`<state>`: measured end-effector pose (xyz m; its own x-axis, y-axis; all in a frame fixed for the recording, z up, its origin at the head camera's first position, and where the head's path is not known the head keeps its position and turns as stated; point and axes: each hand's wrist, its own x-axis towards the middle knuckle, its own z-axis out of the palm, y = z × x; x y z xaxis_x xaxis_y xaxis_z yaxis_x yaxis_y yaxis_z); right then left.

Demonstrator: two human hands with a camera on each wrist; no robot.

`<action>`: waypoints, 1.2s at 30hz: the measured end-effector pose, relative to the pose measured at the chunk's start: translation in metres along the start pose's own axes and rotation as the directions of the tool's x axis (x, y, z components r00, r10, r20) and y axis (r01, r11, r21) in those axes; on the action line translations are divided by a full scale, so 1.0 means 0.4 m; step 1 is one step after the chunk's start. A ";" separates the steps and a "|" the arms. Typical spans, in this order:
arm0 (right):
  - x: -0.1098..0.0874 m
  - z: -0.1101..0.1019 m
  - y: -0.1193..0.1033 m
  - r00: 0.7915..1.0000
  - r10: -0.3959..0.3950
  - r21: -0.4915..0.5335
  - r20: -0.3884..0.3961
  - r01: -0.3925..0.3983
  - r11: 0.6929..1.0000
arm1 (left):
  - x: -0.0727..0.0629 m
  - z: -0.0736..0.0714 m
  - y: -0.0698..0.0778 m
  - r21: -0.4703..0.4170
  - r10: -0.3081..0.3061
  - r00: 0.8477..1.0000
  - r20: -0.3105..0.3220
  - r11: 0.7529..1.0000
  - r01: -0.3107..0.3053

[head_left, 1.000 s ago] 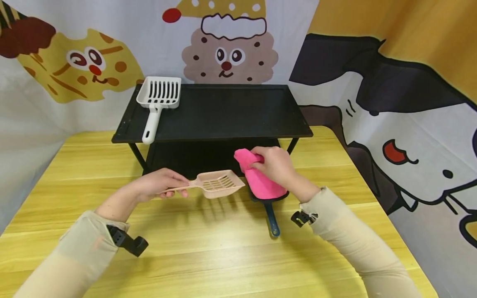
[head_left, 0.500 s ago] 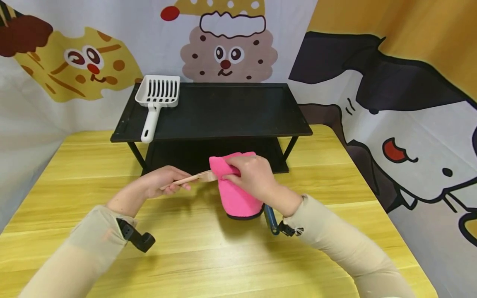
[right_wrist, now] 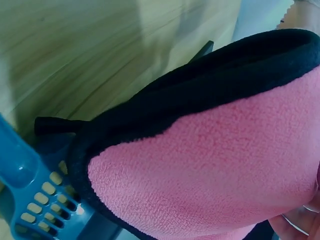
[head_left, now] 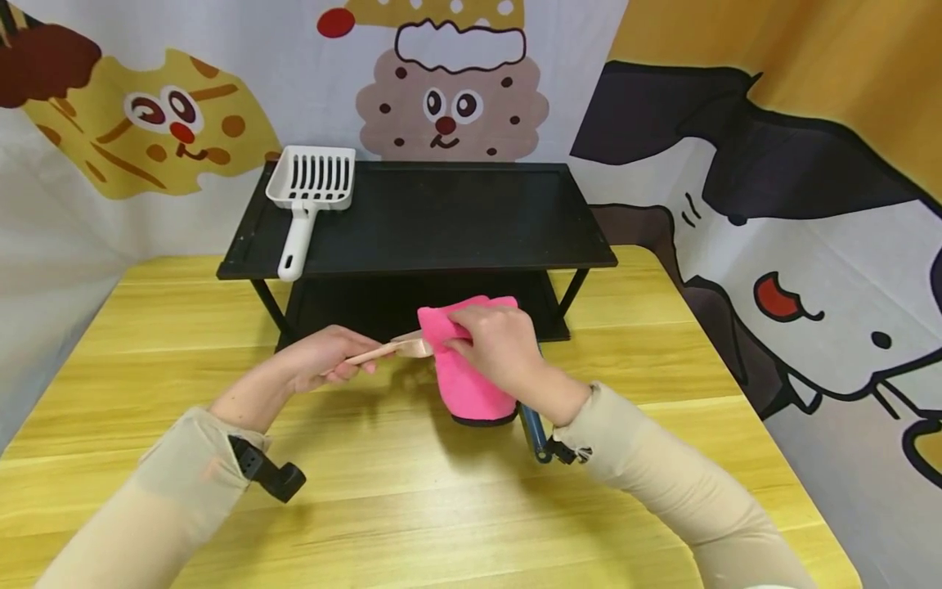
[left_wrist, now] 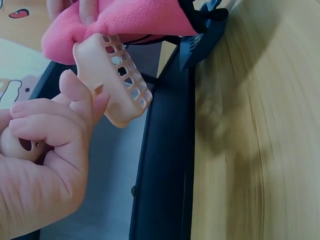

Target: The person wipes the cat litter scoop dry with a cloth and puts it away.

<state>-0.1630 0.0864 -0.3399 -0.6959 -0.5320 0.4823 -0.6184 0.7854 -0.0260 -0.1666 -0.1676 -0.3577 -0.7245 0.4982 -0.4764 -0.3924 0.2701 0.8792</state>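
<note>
My left hand (head_left: 327,360) grips a beige slotted litter scoop (head_left: 415,348) by its handle, above the table in front of the rack. In the left wrist view the beige scoop's slotted head stands turned on its side, its far end against pink fabric. My right hand (head_left: 500,339) pinches a pink plush mitt (head_left: 478,397) with a black hem over that end of the scoop. In the right wrist view the mitt's black-edged opening shows. A blue litter scoop (head_left: 533,429) lies below my right hand, mostly hidden by the mitt; its slots (right_wrist: 40,205) show in the right wrist view.
A white litter scoop (head_left: 316,176) lies on the left of the black two-tier rack (head_left: 456,217), its handle over the front edge. The rack stands at the back of the wooden table (head_left: 383,507). A cartoon-printed curtain (head_left: 589,49) hangs behind and to the right.
My right hand has moved left with the pink mitt, from over the blue scoop onto the beige scoop's end. The beige scoop has turned from face-up to nearly edge-on.
</note>
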 end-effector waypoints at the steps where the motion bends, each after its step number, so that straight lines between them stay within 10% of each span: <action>1: -0.001 0.001 0.004 1.000 0.011 0.001 0.003 -0.011 1.000 | -0.001 -0.001 0.000 0.002 0.001 1.000 -0.004 1.000 -0.001; 15: -0.017 -0.001 0.082 0.984 0.168 0.035 0.052 -0.170 0.985 | -0.033 -0.025 -0.003 0.127 0.051 0.998 -0.036 0.991 -0.046; 24: -0.003 -0.028 0.116 0.969 0.221 0.127 0.112 -0.234 0.964 | -0.044 -0.039 -0.011 0.413 0.127 0.992 -0.010 0.904 -0.111; 31: 0.025 -0.032 0.073 0.996 0.017 0.039 0.088 -0.021 0.999 | -0.040 -0.016 0.000 0.580 0.209 0.977 0.051 0.789 -0.200; 36: 0.038 -0.021 0.031 0.963 -0.220 -0.023 0.156 0.226 0.974 | -0.033 0.010 0.019 0.638 0.271 0.956 0.115 0.718 -0.280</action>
<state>-0.1781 0.0907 -0.3255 -0.5910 -0.7345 0.3334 -0.7513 0.6517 0.1039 -0.1576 -0.1689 -0.3448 -0.7338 0.6437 -0.2173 0.2825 0.5800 0.7640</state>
